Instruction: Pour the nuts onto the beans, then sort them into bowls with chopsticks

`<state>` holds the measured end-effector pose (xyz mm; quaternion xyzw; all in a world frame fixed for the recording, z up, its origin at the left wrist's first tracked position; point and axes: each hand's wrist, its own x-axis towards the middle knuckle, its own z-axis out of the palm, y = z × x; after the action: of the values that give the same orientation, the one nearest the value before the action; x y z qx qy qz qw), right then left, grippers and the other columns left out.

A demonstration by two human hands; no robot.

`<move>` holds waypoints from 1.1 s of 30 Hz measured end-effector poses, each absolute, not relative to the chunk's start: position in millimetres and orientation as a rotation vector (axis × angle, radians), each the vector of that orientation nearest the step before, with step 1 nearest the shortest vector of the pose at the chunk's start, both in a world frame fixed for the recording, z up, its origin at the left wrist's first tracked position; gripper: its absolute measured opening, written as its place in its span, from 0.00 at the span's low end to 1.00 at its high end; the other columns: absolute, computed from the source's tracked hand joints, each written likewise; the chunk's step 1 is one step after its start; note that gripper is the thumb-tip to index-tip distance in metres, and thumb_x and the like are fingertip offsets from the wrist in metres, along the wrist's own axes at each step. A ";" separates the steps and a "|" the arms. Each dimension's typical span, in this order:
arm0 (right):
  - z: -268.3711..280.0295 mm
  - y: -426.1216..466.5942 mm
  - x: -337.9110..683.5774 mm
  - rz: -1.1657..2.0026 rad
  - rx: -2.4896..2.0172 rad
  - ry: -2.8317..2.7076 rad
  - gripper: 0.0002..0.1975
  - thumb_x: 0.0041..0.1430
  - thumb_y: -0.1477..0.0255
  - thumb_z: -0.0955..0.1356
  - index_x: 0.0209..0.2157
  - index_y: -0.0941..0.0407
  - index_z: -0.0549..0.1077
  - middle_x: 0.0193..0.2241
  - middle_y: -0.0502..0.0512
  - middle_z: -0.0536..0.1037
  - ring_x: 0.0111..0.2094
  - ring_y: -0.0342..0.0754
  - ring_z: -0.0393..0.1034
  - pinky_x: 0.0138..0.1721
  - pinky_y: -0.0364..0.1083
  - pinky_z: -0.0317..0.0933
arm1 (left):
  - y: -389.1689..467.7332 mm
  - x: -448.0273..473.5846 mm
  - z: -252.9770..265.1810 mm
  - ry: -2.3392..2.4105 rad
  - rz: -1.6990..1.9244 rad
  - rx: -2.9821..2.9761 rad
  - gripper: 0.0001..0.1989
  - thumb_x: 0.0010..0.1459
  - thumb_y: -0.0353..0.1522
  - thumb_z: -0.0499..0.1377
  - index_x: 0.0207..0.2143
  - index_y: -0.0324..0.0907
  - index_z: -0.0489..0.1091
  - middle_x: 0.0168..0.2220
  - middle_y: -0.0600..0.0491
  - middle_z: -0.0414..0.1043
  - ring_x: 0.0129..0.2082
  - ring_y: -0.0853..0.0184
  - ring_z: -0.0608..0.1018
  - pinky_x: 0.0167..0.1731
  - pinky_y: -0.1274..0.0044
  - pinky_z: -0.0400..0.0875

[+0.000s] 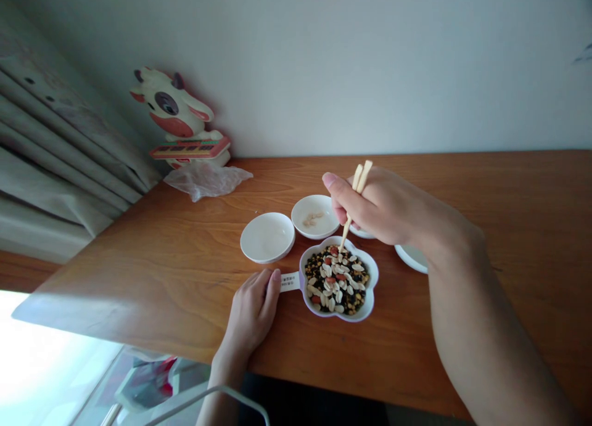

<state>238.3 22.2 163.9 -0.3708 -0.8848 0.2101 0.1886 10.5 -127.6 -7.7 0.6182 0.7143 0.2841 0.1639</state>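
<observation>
A flower-shaped scoop (375, 277) with a short labelled handle lies on the wooden table, filled with dark and yellow grains, pale seeds and several reddish nuts. My left hand (256, 304) is closed around the end of its handle. My right hand (370, 204) grips a pair of light chopsticks (350, 213), their tips down among the seeds at the scoop's far side. Just beyond the scoop stand white bowls: the left bowl (267, 238) holds nothing visible, and the middle bowl (315, 207) contains a few pale seeds. Two more bowls are partly hidden by my right hand and forearm.
A cow-shaped toy keyboard (185, 121) stands at the back left by the wall, with a crumpled clear plastic bag (210, 179) in front. A grey curtain (50, 142) hangs at the left. The table's front edge runs close below my left hand.
</observation>
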 end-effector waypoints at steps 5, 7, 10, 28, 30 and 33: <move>170.3 22.7 240.7 0.515 -0.963 -2.365 0.32 0.73 0.53 0.52 0.23 0.55 0.68 0.18 0.50 0.70 0.21 0.42 0.61 0.27 0.47 0.49 | -128.4 10.6 -7.2 2.034 0.808 1.771 0.18 0.73 0.40 0.46 0.29 0.45 0.59 0.27 0.55 0.68 0.29 0.66 0.70 0.32 0.75 0.60; 170.7 22.9 240.0 0.497 -0.940 -2.300 0.33 0.73 0.52 0.51 0.22 0.56 0.69 0.19 0.52 0.72 0.22 0.43 0.63 0.28 0.47 0.51 | -128.3 10.2 -7.5 2.030 0.812 1.776 0.18 0.73 0.40 0.46 0.29 0.45 0.60 0.28 0.55 0.68 0.29 0.66 0.71 0.33 0.75 0.60; 169.7 22.9 237.8 0.479 -0.932 -2.245 0.35 0.72 0.50 0.51 0.21 0.55 0.69 0.19 0.52 0.71 0.22 0.43 0.64 0.29 0.47 0.52 | -127.9 9.5 -8.7 2.028 0.813 1.782 0.17 0.73 0.40 0.46 0.30 0.45 0.60 0.29 0.54 0.69 0.30 0.66 0.71 0.32 0.75 0.60; 171.1 16.9 238.3 0.582 -1.089 -2.385 0.37 0.69 0.45 0.48 0.22 0.55 0.68 0.17 0.51 0.69 0.20 0.43 0.60 0.26 0.48 0.48 | -126.9 9.9 -10.2 2.039 0.818 1.769 0.18 0.73 0.41 0.46 0.29 0.45 0.59 0.28 0.55 0.69 0.30 0.65 0.71 0.33 0.75 0.60; 170.4 14.6 237.9 0.637 -1.122 -2.427 0.37 0.68 0.44 0.48 0.22 0.55 0.67 0.17 0.50 0.67 0.19 0.43 0.59 0.26 0.48 0.46 | -127.0 9.9 -9.9 2.039 0.816 1.765 0.18 0.73 0.41 0.46 0.29 0.45 0.60 0.28 0.54 0.69 0.30 0.65 0.71 0.33 0.75 0.61; 167.9 13.3 236.3 0.668 -1.174 -2.475 0.38 0.67 0.42 0.47 0.23 0.55 0.66 0.17 0.49 0.65 0.18 0.42 0.57 0.26 0.48 0.45 | -126.7 10.2 -9.2 2.036 0.814 1.763 0.18 0.73 0.41 0.46 0.29 0.45 0.60 0.28 0.54 0.69 0.30 0.65 0.71 0.33 0.75 0.61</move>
<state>236.3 13.3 167.9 -0.4108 -0.8665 0.2338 0.1602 10.2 -126.7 -9.2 0.6182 0.7140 0.2853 0.1634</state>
